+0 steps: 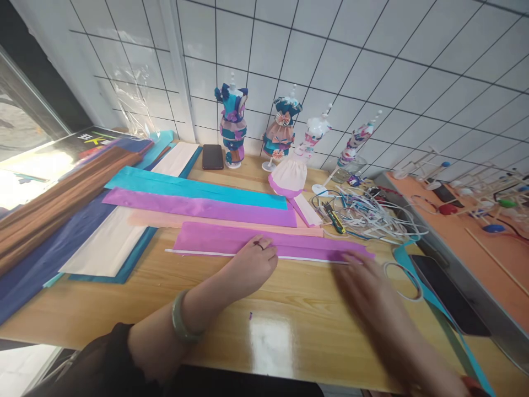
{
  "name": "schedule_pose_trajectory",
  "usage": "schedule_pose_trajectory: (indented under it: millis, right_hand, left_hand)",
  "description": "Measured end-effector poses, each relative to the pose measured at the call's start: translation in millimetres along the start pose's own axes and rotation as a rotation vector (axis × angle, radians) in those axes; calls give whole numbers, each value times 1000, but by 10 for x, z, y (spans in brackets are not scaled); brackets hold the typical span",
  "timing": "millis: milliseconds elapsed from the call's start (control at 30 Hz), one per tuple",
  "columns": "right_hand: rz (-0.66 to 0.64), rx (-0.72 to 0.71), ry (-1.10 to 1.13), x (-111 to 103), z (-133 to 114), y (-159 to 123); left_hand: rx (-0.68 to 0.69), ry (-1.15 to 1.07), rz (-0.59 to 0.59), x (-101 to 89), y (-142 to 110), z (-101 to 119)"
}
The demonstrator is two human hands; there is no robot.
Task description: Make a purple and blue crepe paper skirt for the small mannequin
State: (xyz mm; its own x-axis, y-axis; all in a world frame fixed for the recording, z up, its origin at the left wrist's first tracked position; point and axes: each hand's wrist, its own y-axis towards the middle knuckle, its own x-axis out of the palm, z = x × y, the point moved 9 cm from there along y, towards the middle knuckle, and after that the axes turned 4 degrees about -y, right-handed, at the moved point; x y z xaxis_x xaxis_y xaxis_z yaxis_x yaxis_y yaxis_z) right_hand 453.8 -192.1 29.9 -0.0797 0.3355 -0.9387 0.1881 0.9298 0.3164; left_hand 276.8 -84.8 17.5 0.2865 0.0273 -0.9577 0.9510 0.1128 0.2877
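Note:
A purple crepe paper strip [223, 238] lies lengthwise on the wooden table in front of me. A narrow white tape line [206, 253] runs along its near edge. My left hand [257, 259], wearing a ring and a bangle, presses on the middle of the strip with its fingers curled together at that edge. At the strip's right end is my right hand [366, 278], smeared by motion; its fingertips are by the taped edge and their grip is unclear. A tape roll [403, 281] lies just right of my right hand.
Turquoise [198, 186], purple and peach paper strips lie behind, with larger folded sheets [95, 248] at left. Small dressed mannequins [233, 127] stand along the tiled wall. A yellow-black cutter [333, 218] lies by tangled white strips [372, 215]. Phones [212, 157] rest on the table.

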Motion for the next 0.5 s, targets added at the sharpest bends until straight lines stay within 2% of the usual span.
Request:
schedule_pose_trajectory:
  millis: [33, 100, 200, 333, 500]
  right_hand:
    - [-51, -93, -6, 91, -253, -13]
    - [-120, -205, -40, 243, -590, -34]
    - [-192, -250, -98, 385, -705, -55]
    - [-215, -203, -150, 380, -466, -125]
    - [-171, -61, -284, 304, 57, -273]
  left_hand:
    - [0, 0, 0, 4, -2, 0]
    - [0, 2, 2, 5, -8, 1]
    - [-5, 3, 4, -2, -16, 4]
    - [-10, 4, 3, -17, -24, 1]
    - [-9, 3, 17, -26, -32, -6]
